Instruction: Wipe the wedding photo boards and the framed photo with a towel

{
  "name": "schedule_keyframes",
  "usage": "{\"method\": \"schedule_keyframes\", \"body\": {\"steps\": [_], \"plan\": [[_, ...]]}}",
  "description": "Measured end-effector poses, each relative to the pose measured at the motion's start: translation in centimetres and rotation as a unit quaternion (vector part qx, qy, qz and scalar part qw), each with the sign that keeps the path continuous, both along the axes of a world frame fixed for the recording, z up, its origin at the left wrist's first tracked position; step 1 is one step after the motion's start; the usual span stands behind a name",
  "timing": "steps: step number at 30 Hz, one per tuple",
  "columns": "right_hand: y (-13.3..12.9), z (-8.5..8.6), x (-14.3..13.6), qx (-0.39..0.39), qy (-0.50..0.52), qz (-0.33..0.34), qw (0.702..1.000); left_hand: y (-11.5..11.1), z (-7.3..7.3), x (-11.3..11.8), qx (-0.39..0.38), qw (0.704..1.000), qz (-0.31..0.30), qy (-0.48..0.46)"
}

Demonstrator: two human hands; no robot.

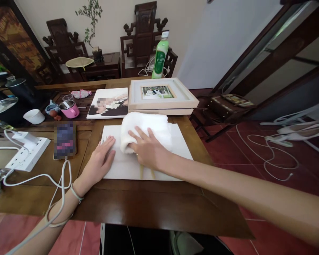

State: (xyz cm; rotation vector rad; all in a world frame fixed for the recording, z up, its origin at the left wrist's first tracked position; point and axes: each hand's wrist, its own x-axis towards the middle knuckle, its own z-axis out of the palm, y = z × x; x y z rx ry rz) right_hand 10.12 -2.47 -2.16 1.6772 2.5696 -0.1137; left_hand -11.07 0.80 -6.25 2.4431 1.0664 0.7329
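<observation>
A flat whitish panel (117, 166) lies near the table's front edge, with two tan strips showing at its lower middle. My left hand (102, 157) rests flat on its left edge, fingers stretched out. A folded white towel (151, 122) sits on the panel's upper part. My right hand (148, 147) presses on the towel from above, fingers spread, with the thumb side tucked against its fold. Towel and right arm hide much of the panel's middle.
Behind the panel are a photo print (110, 102), a stacked picture frame (186, 95) and a green bottle (160, 56). At left lie a phone (65, 140), a power strip (29, 156) and a pink mug (70, 109). A white cable (63, 184) crosses my left forearm.
</observation>
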Motion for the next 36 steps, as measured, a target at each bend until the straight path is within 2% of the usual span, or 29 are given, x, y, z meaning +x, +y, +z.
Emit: {"method": "schedule_keyframes", "body": {"steps": [3,6,9,11,14,17,20,24,27,30,33,36], "plan": [[0.8,-0.1,-1.3,0.029,0.002,0.014,0.999,-0.1,0.7,0.1,-0.004,0.999,0.017,-0.049],[-0.4,-0.2,-2.3,0.049,0.011,0.118,0.992,-0.3,1.2,0.1,-0.006,0.994,0.036,-0.105],[-2.9,-0.5,-2.6,0.076,0.035,0.236,0.968,-0.3,1.2,0.1,-0.003,0.988,0.045,-0.147],[-4.9,-0.7,-2.3,0.099,0.068,0.286,0.951,-0.4,1.2,0.1,-0.013,0.986,0.047,-0.158],[-7.4,-0.7,-1.6,0.108,0.108,0.304,0.940,-0.4,1.1,0.0,-0.033,0.988,0.046,-0.141],[-8.3,-0.5,-0.4,0.068,0.113,0.262,0.956,-0.3,0.9,0.0,-0.021,0.994,0.042,-0.102],[-6.7,-0.3,1.0,0.020,0.099,0.170,0.980,-0.1,0.4,0.0,-0.015,0.998,0.030,-0.045],[-1.8,0.2,1.7,-0.020,0.095,0.074,0.992,0.4,-0.3,0.0,-0.002,0.999,-0.002,0.038],[1.9,1.1,0.7,-0.022,0.128,0.059,0.990,0.4,0.0,0.2,0.019,0.999,-0.018,0.048],[4.6,1.7,-1.1,-0.013,0.169,0.076,0.983,0.3,0.7,0.4,0.034,0.998,-0.031,0.043],[5.8,2.0,-2.2,-0.006,0.185,0.093,0.978,0.3,1.0,0.5,0.040,0.998,-0.038,0.031],[5.8,2.1,-1.7,-0.006,0.187,0.094,0.978,0.3,0.7,0.4,0.033,0.998,-0.038,0.029]]}}
